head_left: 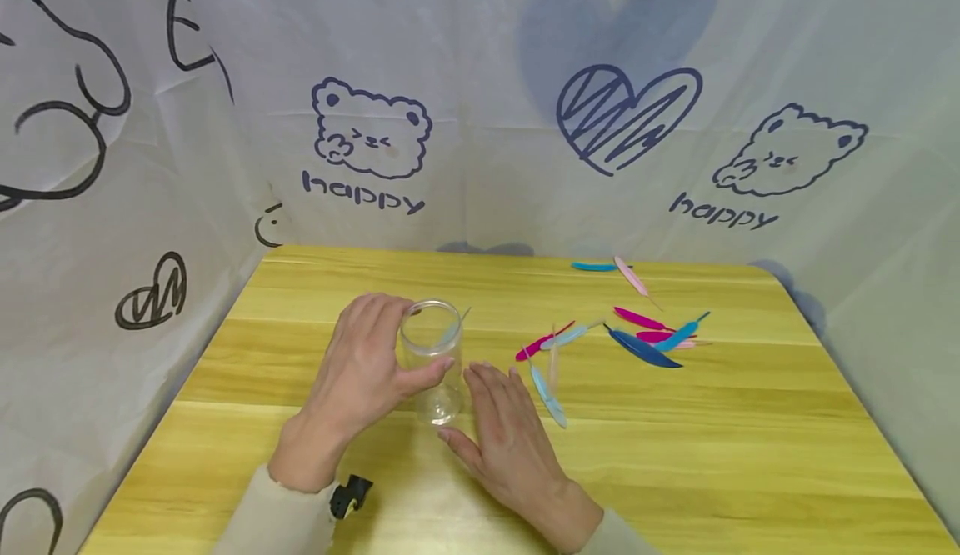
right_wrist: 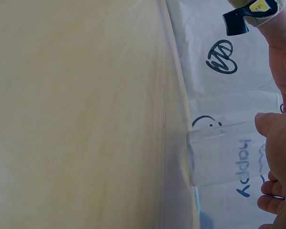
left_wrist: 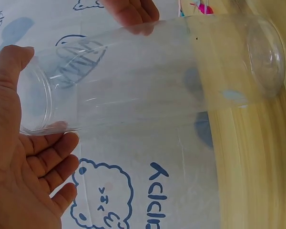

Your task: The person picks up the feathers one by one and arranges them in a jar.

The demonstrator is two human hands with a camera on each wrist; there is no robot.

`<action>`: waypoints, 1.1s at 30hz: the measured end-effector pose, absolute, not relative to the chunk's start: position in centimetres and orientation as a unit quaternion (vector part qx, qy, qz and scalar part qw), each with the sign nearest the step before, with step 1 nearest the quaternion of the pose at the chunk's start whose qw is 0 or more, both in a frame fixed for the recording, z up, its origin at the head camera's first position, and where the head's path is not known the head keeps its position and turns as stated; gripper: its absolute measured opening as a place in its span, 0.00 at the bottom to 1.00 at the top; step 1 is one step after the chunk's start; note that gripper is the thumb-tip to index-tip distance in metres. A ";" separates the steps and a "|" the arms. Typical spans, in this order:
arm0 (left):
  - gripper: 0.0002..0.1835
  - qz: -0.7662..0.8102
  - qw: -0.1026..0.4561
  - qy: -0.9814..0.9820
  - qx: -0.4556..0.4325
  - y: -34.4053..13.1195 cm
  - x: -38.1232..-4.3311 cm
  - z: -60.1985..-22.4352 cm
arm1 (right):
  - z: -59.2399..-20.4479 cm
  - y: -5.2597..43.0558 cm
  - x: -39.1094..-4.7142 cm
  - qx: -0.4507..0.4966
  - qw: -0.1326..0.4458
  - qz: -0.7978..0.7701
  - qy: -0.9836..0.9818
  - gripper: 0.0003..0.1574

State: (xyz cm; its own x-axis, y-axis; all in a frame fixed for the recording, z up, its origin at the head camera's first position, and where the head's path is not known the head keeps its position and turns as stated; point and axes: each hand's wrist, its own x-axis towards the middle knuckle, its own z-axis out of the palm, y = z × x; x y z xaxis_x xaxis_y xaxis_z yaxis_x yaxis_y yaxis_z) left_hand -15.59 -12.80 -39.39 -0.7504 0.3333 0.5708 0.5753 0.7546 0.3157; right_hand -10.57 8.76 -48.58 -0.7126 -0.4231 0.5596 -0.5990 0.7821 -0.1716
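A tall clear plastic jar (head_left: pixel 438 388), open at the top, stands nearly upright at the middle of the table. My left hand (head_left: pixel 367 355) holds it near the rim, thumb on the near side and fingers round the far side. In the left wrist view the jar (left_wrist: pixel 133 76) runs across the picture, with the left thumb and fingers (left_wrist: pixel 55 157) at its mouth. Close beside the jar's right side is my right hand (head_left: pixel 510 438), its fingers extended and thumb spread toward the base. A pale blue feather (head_left: pixel 452 332) shows through the jar's wall.
Right of the jar lie a light blue feather (head_left: pixel 549 397) and a magenta feather (head_left: pixel 534 347). Farther right is a loose group with a dark blue feather (head_left: pixel 643 350). A pink feather (head_left: pixel 630 276) lies by the back edge. White printed cloth (head_left: pixel 495 147) hangs behind the table (head_left: pixel 712 455).
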 end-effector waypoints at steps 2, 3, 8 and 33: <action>0.40 -0.245 0.249 -0.903 -0.251 -12.8 -15.6 -39.4 | -48.6 8.8 -10.6 0.282 0.257 0.174 -0.908 0.45; 0.40 -0.246 0.249 -0.903 -0.251 -12.9 -15.6 -39.4 | -48.7 8.9 -10.7 0.283 0.259 0.175 -0.907 0.45; 0.40 -0.253 0.244 -0.901 -0.253 -12.9 -15.7 -39.4 | -48.8 9.5 -11.0 0.285 0.267 0.181 -0.903 0.46; 0.40 -0.265 0.200 -0.916 -0.225 -12.8 -15.4 -39.4 | -48.7 16.5 -14.1 0.263 0.218 0.113 -0.933 0.40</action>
